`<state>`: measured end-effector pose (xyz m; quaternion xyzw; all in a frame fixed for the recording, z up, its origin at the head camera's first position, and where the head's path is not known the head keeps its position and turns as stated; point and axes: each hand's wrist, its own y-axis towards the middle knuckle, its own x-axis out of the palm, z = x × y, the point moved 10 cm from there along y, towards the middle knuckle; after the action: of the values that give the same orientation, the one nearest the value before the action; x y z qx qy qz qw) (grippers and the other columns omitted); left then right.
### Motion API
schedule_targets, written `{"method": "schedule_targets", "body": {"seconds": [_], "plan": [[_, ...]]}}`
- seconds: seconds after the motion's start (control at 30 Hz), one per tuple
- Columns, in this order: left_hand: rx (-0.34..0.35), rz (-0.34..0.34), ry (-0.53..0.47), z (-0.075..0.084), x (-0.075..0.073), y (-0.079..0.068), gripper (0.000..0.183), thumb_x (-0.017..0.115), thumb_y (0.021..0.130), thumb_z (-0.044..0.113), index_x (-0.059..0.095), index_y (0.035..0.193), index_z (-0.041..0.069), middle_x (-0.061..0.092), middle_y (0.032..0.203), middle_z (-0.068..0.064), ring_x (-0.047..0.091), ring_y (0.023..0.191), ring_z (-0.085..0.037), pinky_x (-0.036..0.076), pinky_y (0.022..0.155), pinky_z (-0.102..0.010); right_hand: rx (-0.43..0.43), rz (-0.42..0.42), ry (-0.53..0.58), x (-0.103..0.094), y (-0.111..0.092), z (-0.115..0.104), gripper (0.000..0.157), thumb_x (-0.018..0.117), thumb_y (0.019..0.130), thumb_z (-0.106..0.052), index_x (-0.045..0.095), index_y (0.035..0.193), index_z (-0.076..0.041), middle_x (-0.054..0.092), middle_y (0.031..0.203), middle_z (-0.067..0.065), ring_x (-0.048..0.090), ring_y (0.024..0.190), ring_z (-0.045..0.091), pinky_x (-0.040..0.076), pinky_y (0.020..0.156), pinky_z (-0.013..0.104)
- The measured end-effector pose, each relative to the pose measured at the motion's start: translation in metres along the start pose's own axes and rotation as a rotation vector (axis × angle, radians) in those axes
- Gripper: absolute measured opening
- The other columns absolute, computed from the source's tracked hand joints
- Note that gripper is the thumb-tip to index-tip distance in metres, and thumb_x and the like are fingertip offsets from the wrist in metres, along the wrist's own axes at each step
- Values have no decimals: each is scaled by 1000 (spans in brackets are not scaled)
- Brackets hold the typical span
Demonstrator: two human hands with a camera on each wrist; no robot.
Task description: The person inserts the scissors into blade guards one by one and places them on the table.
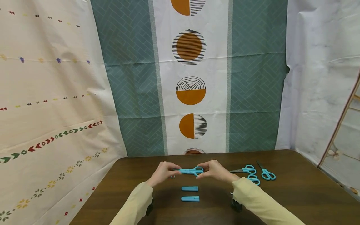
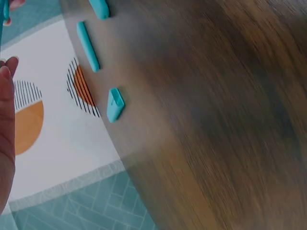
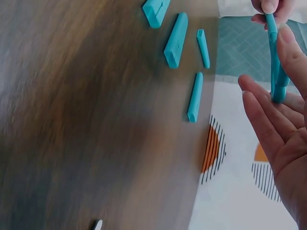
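Observation:
Both hands hold a pair of light-blue-handled scissors level above the middle of the table. My left hand pinches it at the blade end, where its fingers partly hide the blades. My right hand grips the finger loops between thumb and fingers. In the right wrist view, the scissors appear edge-on, with the right hand around the near end. Below the hands lie two light-blue blade covers, one in front of the other. More blade covers show in that wrist view.
To the right on the brown wooden table lie three more scissors, one of them angled outward, another pointing left. Patterned cloths hang behind the table. A thin wooden frame stands at the far right.

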<state>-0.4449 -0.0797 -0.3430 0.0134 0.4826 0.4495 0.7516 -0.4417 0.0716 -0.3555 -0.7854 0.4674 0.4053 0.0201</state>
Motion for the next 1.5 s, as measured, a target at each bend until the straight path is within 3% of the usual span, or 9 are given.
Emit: {"method": "schedule_targets", "body": {"seconds": [0.17, 0.33, 0.5, 0.63, 0.83, 0.93, 1.1, 1.23, 1.5], "plan": [[-68, -44, -37, -11, -3, -9, 17, 66, 82, 10, 69, 98, 5, 61, 69, 9, 55, 50, -25, 48, 47, -32, 0, 0, 16, 10, 6, -2, 51, 74, 74, -31, 62, 109, 5, 66, 87, 0, 58, 67, 7, 49, 65, 25], [-100, -54, -88, -17, -10, -18, 18, 64, 83, 4, 67, 100, 0, 64, 73, 3, 57, 52, -24, 49, 53, -41, -6, 2, 1, 21, 14, -6, 47, 75, 74, -29, 63, 107, 4, 66, 80, -4, 55, 62, 7, 48, 60, 24], [-135, -16, -118, -26, -17, -28, 16, 65, 82, 4, 68, 97, -1, 59, 84, -4, 60, 60, -26, 51, 56, -36, 13, 1, 5, 33, 23, -8, 39, 75, 74, -24, 66, 101, 2, 64, 75, -6, 55, 60, 8, 48, 58, 25], [-161, 10, -135, -36, -23, -38, 15, 66, 81, 3, 68, 94, -3, 51, 83, -6, 60, 68, -29, 52, 60, -32, 72, -9, 21, 47, 30, -5, 32, 76, 73, -22, 67, 95, -1, 62, 71, -5, 55, 58, 8, 49, 57, 25], [-175, 14, -181, -33, -33, -52, 14, 64, 79, -5, 66, 92, -10, 52, 83, -15, 59, 72, -39, 51, 64, -40, 89, -1, -25, 65, 38, -8, 32, 79, 69, -24, 67, 89, -1, 61, 67, -5, 53, 55, 6, 47, 54, 22], [-194, 12, -189, -36, -36, -58, 14, 64, 79, -8, 65, 92, -12, 52, 83, -18, 59, 73, -39, 51, 65, -38, 97, 1, -44, 73, 42, -9, 32, 80, 68, -24, 68, 88, -1, 61, 64, -5, 51, 52, 5, 45, 51, 21], [-202, 23, -65, -59, -38, -65, 14, 68, 78, 2, 69, 90, -4, 55, 82, -8, 59, 72, -24, 51, 62, -29, 120, -8, -52, 85, 48, -9, 32, 79, 69, -23, 69, 90, -1, 57, 59, -5, 46, 48, 5, 39, 45, 19], [-195, 28, 44, -66, -42, -69, 13, 71, 76, 10, 71, 87, 2, 58, 81, -2, 54, 71, -16, 48, 61, -27, 107, -17, -66, 93, 52, -10, 29, 79, 69, -23, 70, 86, -2, 52, 53, -5, 39, 45, 5, 32, 42, 18], [-173, 7, 87, -74, -43, -77, 12, 73, 75, 10, 72, 84, 3, 58, 79, 0, 52, 70, -12, 45, 61, -26, 112, -30, -94, 108, 58, -10, 28, 81, 66, -24, 71, 81, -3, 44, 47, -8, 31, 44, 4, 27, 42, 18]]}}
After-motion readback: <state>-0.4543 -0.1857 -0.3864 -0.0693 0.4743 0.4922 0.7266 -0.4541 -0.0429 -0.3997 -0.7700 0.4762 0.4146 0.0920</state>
